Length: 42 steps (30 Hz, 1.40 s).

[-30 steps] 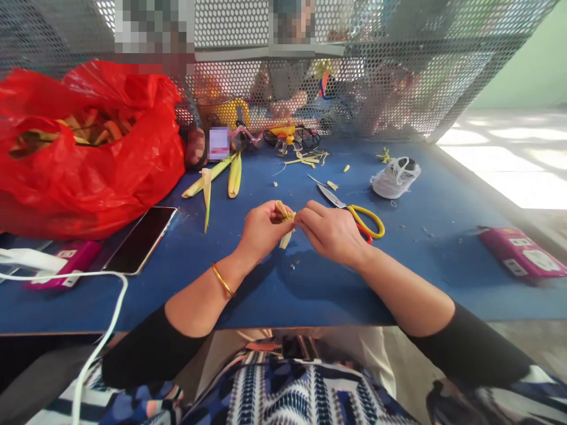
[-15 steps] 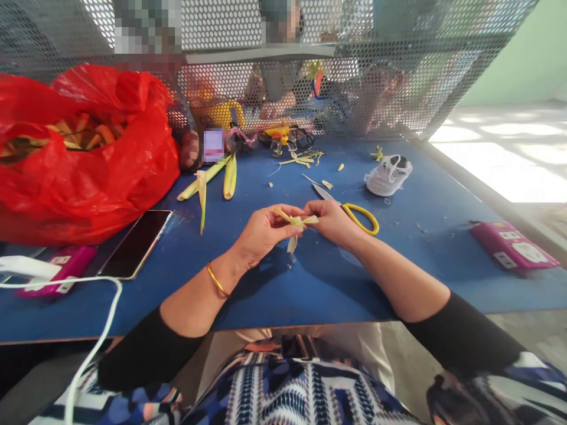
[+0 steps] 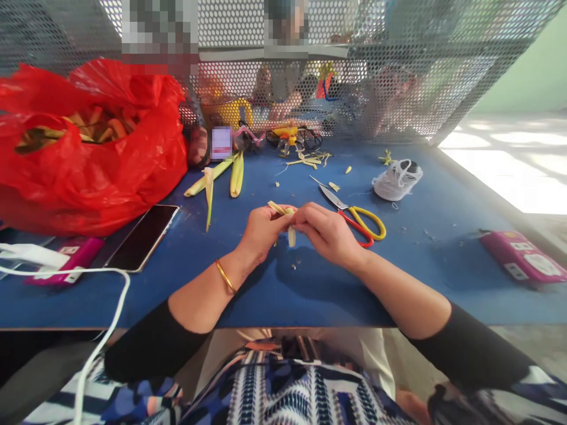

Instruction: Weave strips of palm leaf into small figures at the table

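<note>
Between my two hands, over the blue table (image 3: 248,301), is a small folded piece of pale yellow-green leaf strips (image 3: 291,236), with one end hanging down and another sticking out at the upper left. My left hand (image 3: 264,231) pinches it from the left between thumb and fingers. From the right, the fingers of my right hand (image 3: 325,231) close on the same piece and cover part of it. Scissors (image 3: 339,200) with one yellow and one red handle lie just beyond my right hand, blades apart. Longer pale husk pieces (image 3: 237,175) lie beyond my left hand.
A red plastic bag (image 3: 146,171) of dried strips fills the left, with a phone (image 3: 144,237) and white cable (image 3: 119,307) before it. White thread (image 3: 396,180) stands at right, near a magenta pack (image 3: 522,255). A perforated metal screen (image 3: 230,77) borders the back; a person sits beyond it.
My right hand has moved over the leaf piece and now covers its right end. The scissors' red handle has come into sight. The whole view has shifted slightly.
</note>
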Each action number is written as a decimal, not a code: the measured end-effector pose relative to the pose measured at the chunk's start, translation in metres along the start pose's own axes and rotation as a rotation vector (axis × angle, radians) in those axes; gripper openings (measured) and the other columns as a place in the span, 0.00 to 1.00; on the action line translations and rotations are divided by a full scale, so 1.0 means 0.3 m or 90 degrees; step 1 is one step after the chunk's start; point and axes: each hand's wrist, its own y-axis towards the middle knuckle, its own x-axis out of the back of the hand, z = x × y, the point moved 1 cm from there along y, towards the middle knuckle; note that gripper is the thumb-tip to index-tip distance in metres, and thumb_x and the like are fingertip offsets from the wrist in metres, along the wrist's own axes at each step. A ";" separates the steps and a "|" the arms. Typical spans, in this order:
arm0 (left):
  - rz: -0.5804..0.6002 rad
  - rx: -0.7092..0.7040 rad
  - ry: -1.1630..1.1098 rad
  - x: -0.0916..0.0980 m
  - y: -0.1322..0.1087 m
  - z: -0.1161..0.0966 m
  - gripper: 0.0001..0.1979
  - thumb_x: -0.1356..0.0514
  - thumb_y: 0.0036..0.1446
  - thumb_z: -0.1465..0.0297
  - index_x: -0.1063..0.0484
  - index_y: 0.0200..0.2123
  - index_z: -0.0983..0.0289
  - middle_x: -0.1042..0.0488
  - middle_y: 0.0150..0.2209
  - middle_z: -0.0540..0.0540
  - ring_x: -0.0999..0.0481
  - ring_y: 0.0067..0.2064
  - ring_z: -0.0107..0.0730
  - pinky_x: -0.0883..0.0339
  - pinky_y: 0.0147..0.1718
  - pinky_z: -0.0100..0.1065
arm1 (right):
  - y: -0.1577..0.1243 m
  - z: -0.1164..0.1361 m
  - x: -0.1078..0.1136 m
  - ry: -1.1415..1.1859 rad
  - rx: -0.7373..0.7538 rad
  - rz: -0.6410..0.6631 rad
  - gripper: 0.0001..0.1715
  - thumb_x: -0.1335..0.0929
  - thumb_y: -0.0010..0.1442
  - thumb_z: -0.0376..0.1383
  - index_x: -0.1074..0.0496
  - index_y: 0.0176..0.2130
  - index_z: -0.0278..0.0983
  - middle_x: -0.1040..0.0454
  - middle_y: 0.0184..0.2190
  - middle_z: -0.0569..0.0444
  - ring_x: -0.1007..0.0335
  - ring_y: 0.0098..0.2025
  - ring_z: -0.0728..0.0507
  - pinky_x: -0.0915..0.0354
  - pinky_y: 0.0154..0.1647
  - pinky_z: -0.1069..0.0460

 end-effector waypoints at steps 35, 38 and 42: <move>0.111 -0.188 0.777 0.025 -0.104 -0.012 0.13 0.47 0.60 0.76 0.26 0.44 0.63 0.22 0.42 0.57 0.24 0.45 0.38 0.33 0.46 0.37 | 0.025 -0.115 -0.037 0.249 -0.384 0.057 0.09 0.34 0.53 0.29 0.36 0.23 0.37 0.29 0.22 0.59 0.34 0.27 0.50 0.37 0.32 0.54; 0.111 -0.180 0.758 0.051 -0.083 -0.010 0.14 0.44 0.53 0.78 0.25 0.42 0.63 0.22 0.41 0.57 0.23 0.42 0.38 0.33 0.44 0.36 | 0.022 -0.106 -0.028 0.141 -0.316 0.104 0.07 0.34 0.54 0.31 0.34 0.25 0.37 0.31 0.22 0.59 0.37 0.28 0.50 0.41 0.31 0.54; 0.114 -0.193 0.842 0.070 -0.074 -0.023 0.08 0.42 0.55 0.73 0.23 0.35 0.62 0.22 0.34 0.56 0.24 0.37 0.40 0.35 0.36 0.35 | 0.015 -0.092 -0.021 0.070 -0.241 0.167 0.05 0.35 0.56 0.32 0.32 0.28 0.36 0.28 0.26 0.57 0.36 0.30 0.49 0.42 0.32 0.54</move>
